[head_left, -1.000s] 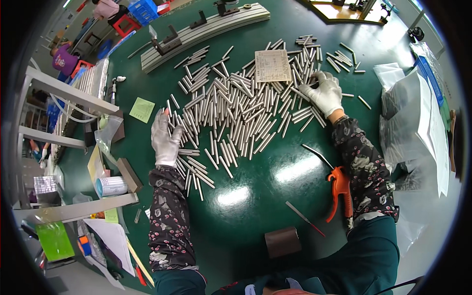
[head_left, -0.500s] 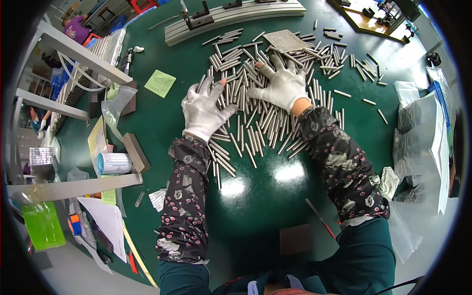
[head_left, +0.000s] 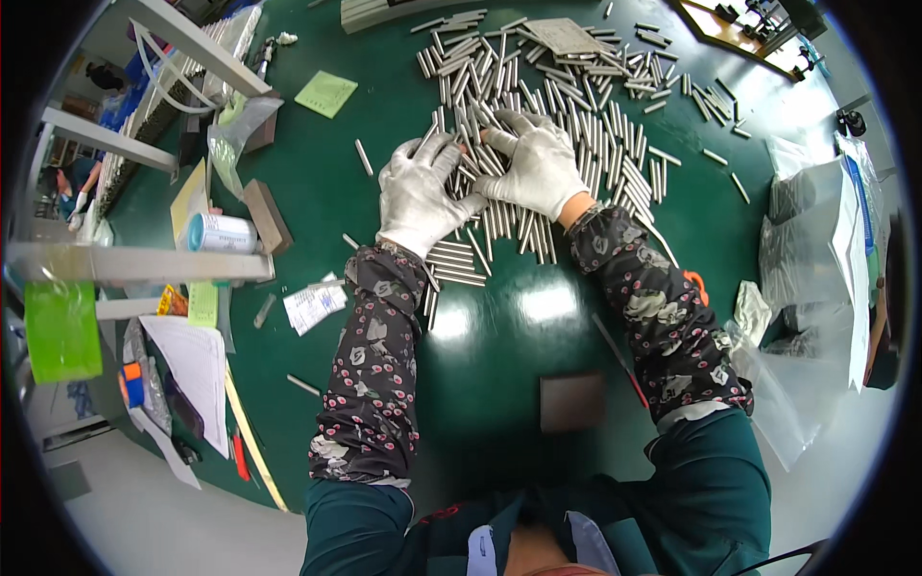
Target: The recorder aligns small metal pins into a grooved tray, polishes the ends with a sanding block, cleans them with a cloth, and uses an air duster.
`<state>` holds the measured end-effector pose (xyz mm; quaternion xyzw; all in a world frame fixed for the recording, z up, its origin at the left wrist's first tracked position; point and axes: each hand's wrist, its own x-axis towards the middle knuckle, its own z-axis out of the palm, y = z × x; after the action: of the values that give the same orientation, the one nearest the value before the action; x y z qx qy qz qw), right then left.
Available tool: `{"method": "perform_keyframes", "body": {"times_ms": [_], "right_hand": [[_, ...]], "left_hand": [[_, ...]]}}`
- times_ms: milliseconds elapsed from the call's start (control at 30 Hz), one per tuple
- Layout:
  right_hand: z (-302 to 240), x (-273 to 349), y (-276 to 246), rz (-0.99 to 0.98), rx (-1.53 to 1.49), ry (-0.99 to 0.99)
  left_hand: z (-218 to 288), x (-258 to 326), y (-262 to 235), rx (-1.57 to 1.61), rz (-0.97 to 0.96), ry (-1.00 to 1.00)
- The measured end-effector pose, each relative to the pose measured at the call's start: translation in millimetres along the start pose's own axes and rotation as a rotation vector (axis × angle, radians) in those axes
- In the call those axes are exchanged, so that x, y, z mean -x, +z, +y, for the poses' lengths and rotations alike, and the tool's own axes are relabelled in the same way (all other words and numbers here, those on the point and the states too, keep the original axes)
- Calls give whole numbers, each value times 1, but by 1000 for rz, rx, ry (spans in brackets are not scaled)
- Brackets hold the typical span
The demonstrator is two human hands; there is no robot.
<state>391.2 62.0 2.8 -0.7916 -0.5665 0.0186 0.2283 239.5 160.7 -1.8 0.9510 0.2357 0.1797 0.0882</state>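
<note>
A wide, dark green desk [head_left: 288, 317] fills the view from above, seen over a person's own two arms in dark flowered sleeves. Across its far half lies a broad scatter of short, slim, silver-grey metal rods [head_left: 586, 125], dull-shiny, all about one length, most lying roughly parallel but loose and overlapping. At the right edge sit clear plastic bags [head_left: 816, 288]; at the left, a grey shelf frame [head_left: 144, 264] with papers, a white-and-blue roll and a green sticky pad [head_left: 327, 93]. A small dark square block [head_left: 572, 403] rests near the person's body. Both hands wear white knit gloves and press side by side on the near edge of the rods. The left hand [head_left: 418, 197] lies flat, its fingers spread apart over the rods; the right hand [head_left: 538, 168] lies beside it, fingers curled loosely together on top of them, gripping none that can be seen. Judging by the layout, the gathering is at an early stage: a small cluster is drawn under the palms, while most rods remain strewn beyond.
</note>
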Motion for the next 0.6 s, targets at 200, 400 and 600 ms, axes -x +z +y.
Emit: {"method": "perform_keyframes", "body": {"times_ms": [200, 400, 600], "right_hand": [[-18, 39, 2, 26, -15, -68], [-37, 73, 2, 57, -4, -125], [-50, 121, -7, -8, 20, -158]], "left_hand": [[12, 38, -7, -24, 119, 74], [24, 78, -18, -30, 147, 77], [49, 128, -25, -24, 142, 74]]}}
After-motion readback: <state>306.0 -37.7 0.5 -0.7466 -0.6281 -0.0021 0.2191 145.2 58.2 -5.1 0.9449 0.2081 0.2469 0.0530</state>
